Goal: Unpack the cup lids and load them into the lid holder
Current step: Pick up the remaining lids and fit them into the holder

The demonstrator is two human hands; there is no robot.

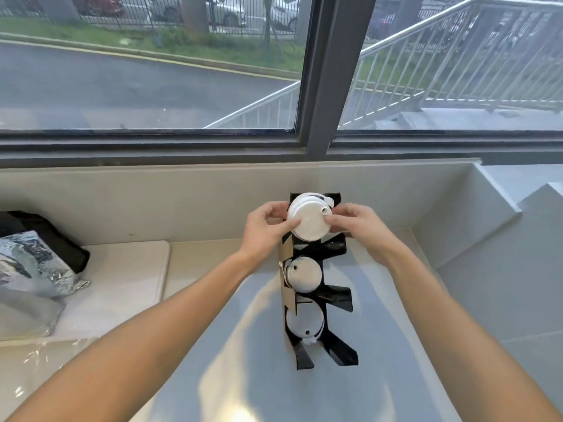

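1. Both hands, left (264, 226) and right (353, 222), pinch the stack of white lids (309, 219) at the top slot of the black lid holder (332, 295) on the desk (380, 345).
2. I'd keep the stack square and ease it down between the arms; the two lower slots already look filled.

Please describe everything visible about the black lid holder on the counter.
The lid holder is a black rack, seemingly glossy plastic, standing on the pale counter below the window. It has three tiers with angled arms sticking out. The lower two tiers each hold white lids. At the top tier, both hands grip a stack of white lids against it.
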